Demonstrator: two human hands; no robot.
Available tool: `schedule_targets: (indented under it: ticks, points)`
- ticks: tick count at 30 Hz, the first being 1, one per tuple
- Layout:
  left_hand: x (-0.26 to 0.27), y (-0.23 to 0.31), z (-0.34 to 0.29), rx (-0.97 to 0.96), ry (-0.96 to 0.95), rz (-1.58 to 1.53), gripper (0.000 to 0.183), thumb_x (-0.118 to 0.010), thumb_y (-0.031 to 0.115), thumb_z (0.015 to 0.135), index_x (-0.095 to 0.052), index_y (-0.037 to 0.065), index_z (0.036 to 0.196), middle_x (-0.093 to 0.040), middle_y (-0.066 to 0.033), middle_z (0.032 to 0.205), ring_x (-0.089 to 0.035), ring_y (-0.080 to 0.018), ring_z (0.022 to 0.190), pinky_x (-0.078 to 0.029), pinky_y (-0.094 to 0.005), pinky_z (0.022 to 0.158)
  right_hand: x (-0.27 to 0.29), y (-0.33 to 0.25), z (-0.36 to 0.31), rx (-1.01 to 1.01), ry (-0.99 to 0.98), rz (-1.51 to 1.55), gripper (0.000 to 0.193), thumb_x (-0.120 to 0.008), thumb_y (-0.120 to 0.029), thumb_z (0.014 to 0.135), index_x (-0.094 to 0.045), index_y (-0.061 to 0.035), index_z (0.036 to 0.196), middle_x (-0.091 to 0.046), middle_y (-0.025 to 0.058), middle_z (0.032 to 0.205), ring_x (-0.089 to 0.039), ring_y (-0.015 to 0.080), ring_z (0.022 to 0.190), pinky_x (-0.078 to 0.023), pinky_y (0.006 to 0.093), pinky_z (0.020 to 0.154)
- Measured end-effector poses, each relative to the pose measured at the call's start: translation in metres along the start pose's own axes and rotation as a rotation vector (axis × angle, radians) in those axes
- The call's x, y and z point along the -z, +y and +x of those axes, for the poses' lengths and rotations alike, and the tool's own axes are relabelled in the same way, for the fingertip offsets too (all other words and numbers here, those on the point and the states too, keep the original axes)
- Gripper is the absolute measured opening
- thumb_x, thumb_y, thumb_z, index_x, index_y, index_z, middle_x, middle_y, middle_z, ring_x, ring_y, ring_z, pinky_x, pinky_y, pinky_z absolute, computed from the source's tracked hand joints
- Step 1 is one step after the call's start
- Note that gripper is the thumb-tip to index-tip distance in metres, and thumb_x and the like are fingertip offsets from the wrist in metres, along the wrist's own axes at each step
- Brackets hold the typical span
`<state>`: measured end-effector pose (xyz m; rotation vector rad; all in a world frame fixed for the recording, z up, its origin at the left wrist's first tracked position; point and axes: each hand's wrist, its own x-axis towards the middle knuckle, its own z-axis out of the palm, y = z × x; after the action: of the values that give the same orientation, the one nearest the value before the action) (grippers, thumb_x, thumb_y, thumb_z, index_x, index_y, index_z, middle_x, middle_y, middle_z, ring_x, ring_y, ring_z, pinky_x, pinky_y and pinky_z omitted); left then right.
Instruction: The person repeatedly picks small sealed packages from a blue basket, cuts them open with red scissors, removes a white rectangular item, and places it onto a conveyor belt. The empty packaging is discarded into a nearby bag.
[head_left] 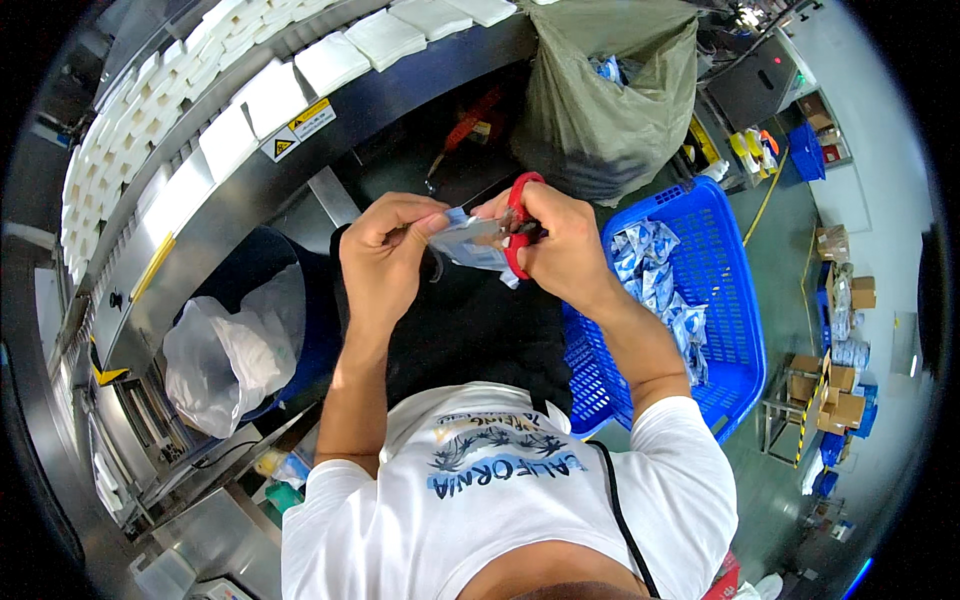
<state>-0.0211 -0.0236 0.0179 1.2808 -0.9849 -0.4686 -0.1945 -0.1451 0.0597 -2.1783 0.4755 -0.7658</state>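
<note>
A small shiny blue-and-white packet point(470, 247) is held up in front of my body, pinched at its upper left edge between the thumb and fingers of my left hand point(382, 250). My right hand point(568, 245) is closed round a pair of scissors point(519, 262) with red handles. The blades lie at the packet's right side and are largely hidden by the fingers and the packet, so I cannot tell how far apart they are. Beside my right forearm stands a blue plastic basket point(738, 345), with several similar blue-and-white packets point(655, 285) inside.
A metal conveyor point(365, 95) carrying white folded pads point(330, 65) curves along the far left. A large olive sack point(600, 120) stands beyond my hands. To my left is a dark bin point(290, 268) with a translucent liner point(235, 350). Cardboard boxes point(845, 410) stand far right.
</note>
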Motion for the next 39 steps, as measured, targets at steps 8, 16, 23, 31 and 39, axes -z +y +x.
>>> schedule_targets:
  ticks: [8, 16, 23, 31, 39]
  points:
    - [0.016, -0.031, -0.002, 0.206, 0.057, -0.107, 0.006, -0.071, 0.005, 0.097, -0.072, 0.000, 0.098, -0.070, -0.0015, 0.097, -0.058, -0.0065, 0.083, -0.046, -0.0214, 0.074, 0.042, 0.035, -0.009, -0.338, 0.426, 0.655, 0.023, -0.082, 0.004, 0.083, -0.061, -0.0039, 0.089, -0.075, 0.0147, 0.097, -0.069, 0.0163, 0.083, -0.056, 0.0283, 0.075]
    - [-0.034, -0.025, -0.008, 0.317, -0.350, -0.272, 0.064, -0.086, 0.031, 0.084, -0.061, 0.001, 0.135, -0.071, -0.0096, 0.118, -0.067, -0.0129, 0.095, -0.052, -0.0282, 0.083, 0.035, 0.047, -0.025, -0.453, 0.457, 0.908, 0.022, -0.080, 0.001, 0.087, -0.061, -0.0055, 0.096, -0.073, 0.0145, 0.103, -0.068, 0.0157, 0.083, -0.055, 0.0283, 0.075]
    - [-0.060, -0.005, 0.008, 0.217, -0.401, 0.020, 0.040, -0.078, 0.026, 0.092, -0.071, 0.001, 0.123, -0.076, -0.0099, 0.102, -0.071, -0.0151, 0.088, -0.053, -0.0286, 0.077, 0.053, 0.056, -0.044, -0.377, 0.290, 0.687, 0.036, -0.084, -0.001, 0.083, -0.060, -0.0033, 0.110, -0.071, 0.0147, 0.113, -0.068, 0.0187, 0.101, -0.055, 0.0321, 0.089]
    - [-0.091, 0.006, 0.025, 0.010, -0.555, 0.108, 0.034, -0.078, 0.020, 0.090, -0.074, 0.000, 0.116, -0.077, -0.0157, 0.098, -0.075, -0.0233, 0.084, -0.055, -0.0321, 0.074, 0.075, 0.065, -0.060, -0.278, 0.411, 0.707, 0.040, -0.090, -0.005, 0.079, -0.058, -0.0056, 0.103, -0.066, 0.0046, 0.098, -0.064, 0.0124, 0.090, -0.052, 0.0272, 0.081]
    - [-0.161, -0.029, 0.102, 0.144, -0.618, 0.080, 0.027, -0.073, 0.028, 0.096, -0.072, 0.004, 0.109, -0.075, -0.0064, 0.091, -0.071, -0.0146, 0.084, -0.054, -0.0302, 0.077, 0.118, 0.106, -0.103, -0.418, 0.783, 0.675, 0.037, -0.087, -0.010, 0.081, -0.058, -0.0058, 0.104, -0.065, 0.0022, 0.094, -0.063, 0.0119, 0.085, -0.050, 0.0284, 0.076]
